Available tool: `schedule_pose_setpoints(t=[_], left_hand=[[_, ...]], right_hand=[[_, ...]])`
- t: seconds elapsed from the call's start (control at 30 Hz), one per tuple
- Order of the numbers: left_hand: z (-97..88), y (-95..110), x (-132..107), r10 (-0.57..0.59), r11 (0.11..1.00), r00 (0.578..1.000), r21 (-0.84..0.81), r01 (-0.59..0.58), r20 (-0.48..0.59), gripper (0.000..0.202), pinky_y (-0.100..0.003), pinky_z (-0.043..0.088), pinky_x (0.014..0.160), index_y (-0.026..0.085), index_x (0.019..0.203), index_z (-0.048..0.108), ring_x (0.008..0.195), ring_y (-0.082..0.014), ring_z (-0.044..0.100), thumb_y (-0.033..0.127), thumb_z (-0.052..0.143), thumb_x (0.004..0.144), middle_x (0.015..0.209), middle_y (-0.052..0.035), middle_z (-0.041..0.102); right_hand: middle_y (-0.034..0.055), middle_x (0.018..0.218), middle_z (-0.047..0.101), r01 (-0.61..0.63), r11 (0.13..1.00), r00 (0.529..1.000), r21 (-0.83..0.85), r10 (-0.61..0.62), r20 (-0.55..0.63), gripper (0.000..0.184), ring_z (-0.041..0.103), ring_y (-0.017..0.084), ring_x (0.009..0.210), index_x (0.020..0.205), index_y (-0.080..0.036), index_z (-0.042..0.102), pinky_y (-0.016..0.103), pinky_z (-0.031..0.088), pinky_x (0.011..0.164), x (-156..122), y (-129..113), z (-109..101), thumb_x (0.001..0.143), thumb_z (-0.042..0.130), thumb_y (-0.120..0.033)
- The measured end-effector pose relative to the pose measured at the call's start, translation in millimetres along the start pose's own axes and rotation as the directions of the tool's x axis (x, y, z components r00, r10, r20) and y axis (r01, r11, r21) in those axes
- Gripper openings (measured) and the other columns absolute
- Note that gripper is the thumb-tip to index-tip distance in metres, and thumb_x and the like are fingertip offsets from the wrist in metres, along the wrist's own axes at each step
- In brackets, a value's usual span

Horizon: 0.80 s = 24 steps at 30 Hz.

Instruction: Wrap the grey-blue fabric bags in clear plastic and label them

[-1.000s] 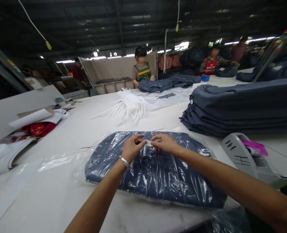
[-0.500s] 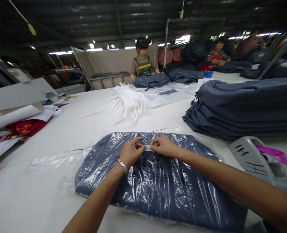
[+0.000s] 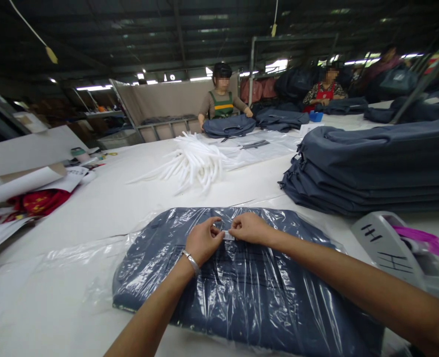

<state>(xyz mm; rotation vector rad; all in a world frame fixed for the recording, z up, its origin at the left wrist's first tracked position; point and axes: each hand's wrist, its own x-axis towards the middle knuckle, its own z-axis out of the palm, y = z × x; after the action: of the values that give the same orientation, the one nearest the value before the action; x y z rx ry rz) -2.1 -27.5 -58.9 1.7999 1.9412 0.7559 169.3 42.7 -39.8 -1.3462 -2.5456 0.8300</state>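
A dark blue bag in clear plastic wrap lies flat on the white table before me. Over its upper middle, a small white barcode label spans the gap between my hands. My left hand, with a silver bracelet at the wrist, pinches the label's left end between thumb and finger. At the other end, the fingertips of my right hand are pinched together on the label. Whether the label's underside touches the plastic, I cannot tell.
To the right stand a stack of dark blue bags and a grey tape dispenser with a magenta strip. White strips lie further back. Papers and red cloth are at left. Co-workers handle bags across the table.
Both hands stay at the label, which sits slightly lower in view along with the bag. Across the table, the co-worker in the green apron has shifted an arm over a bag.
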Motion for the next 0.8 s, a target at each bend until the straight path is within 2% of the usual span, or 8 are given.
schedule_pose_setpoints(t=[0.27, 0.8], left_hand=[[1.1, 2.9, -3.0, 0.012, 0.996, 1.0, 0.086, -0.014, 0.023, 0.042, -0.025, 0.045, 0.064, 0.024, 0.12, 0.06, 0.069, -0.0154, 0.065, 0.023, 0.062, 0.078, 0.075, 0.003, 0.072], [7.9, -1.2, -1.5, 0.062, 0.972, 0.996, 0.222, -0.074, 0.061, 0.043, -0.027, 0.043, 0.066, 0.023, 0.124, 0.056, 0.073, -0.017, 0.064, 0.022, 0.058, 0.081, 0.078, 0.0008, 0.071]], right_hand=[[0.0005, 0.078, 0.073, -0.007, 0.994, 1.0, -0.107, 0.006, -0.011, 0.021, 0.063, 0.017, 0.074, 0.077, -0.024, 0.074, 0.024, 0.036, 0.059, 2.3, 2.5, 10.6, 0.077, 0.058, -0.038], [0.0042, 0.087, 0.074, 0.032, 0.981, 0.999, -0.189, -0.039, -0.035, 0.021, 0.067, 0.022, 0.084, 0.083, -0.024, 0.073, 0.027, 0.042, 0.064, 1.7, 2.1, 14.0, 0.078, 0.057, -0.038]])
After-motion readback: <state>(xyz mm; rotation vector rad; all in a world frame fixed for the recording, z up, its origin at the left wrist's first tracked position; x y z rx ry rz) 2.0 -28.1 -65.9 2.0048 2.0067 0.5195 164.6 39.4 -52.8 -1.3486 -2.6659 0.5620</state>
